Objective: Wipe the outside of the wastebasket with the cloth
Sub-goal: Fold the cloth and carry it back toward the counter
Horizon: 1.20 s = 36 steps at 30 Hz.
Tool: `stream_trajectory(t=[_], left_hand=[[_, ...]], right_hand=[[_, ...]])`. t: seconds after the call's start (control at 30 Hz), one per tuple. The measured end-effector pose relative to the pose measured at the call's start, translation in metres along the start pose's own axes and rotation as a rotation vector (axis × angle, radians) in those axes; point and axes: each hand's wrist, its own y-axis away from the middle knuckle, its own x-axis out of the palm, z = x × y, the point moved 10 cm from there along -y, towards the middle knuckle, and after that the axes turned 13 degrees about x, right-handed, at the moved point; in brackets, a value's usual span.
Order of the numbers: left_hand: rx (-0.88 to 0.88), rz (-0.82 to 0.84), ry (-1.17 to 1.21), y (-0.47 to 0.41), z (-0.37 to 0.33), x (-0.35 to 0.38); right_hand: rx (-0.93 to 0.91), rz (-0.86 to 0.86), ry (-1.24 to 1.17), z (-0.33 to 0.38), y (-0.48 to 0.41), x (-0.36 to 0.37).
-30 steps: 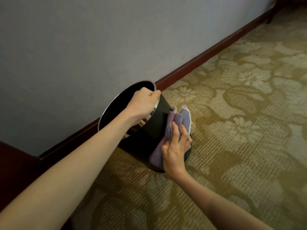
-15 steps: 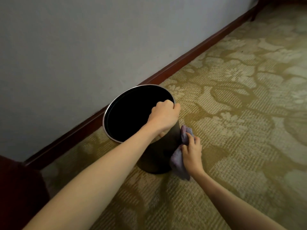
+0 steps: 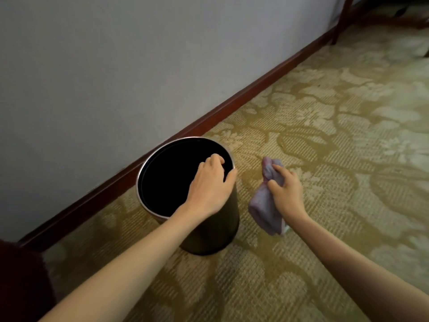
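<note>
A dark round wastebasket [image 3: 216, 231] with a metal rim stands upright on the carpet near the wall. My left hand [image 3: 210, 185] rests on its right rim, fingers curled over the edge and thumb outside. My right hand [image 3: 286, 192] is to the right of the basket, apart from it, and grips a bunched pale lilac cloth [image 3: 265, 211] that hangs down from the fist. The cloth does not touch the basket.
A grey wall with a dark red baseboard [image 3: 243, 92] runs diagonally behind the basket. Patterned olive carpet [image 3: 336, 140] spreads to the right. A dark wooden furniture leg [image 3: 340, 19] stands at the top right, and dark furniture [image 3: 21, 282] sits at the bottom left.
The basket went from tilted to standing upright. My right hand with the cloth left the basket's side and moved off to the right. My left hand stayed on the rim.
</note>
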Motion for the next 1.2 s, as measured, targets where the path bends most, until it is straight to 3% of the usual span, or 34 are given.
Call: stream_trajectory(t=[0.07,0.2,0.4,0.8,1.03,1.2], left_hand=[[0.082,-0.035,0.06,0.0,-0.013,-0.009],[0.118,0.058,0.386,-0.003,-0.039,-0.011],[-0.293,0.028,0.89,-0.017,-0.028,-0.05],[-0.43,-0.161,1.043,-0.067,-0.057,-0.244],[-0.526,-0.242,1.131,-0.085,-0.094,-0.379],[-0.579,-0.28,1.15,-0.101,-0.121,-0.477]], right_hand=[[0.005,-0.003,-0.024,0.019,-0.006,-0.007],[0.002,0.002,-0.1,0.072,-0.017,-0.014],[0.139,0.048,-0.293,0.151,-0.008,-0.014],[0.295,0.211,-0.488,0.327,0.052,-0.043],[0.348,0.399,-0.457,0.425,0.088,-0.074],[0.547,0.608,-0.465,0.486,0.116,-0.098]])
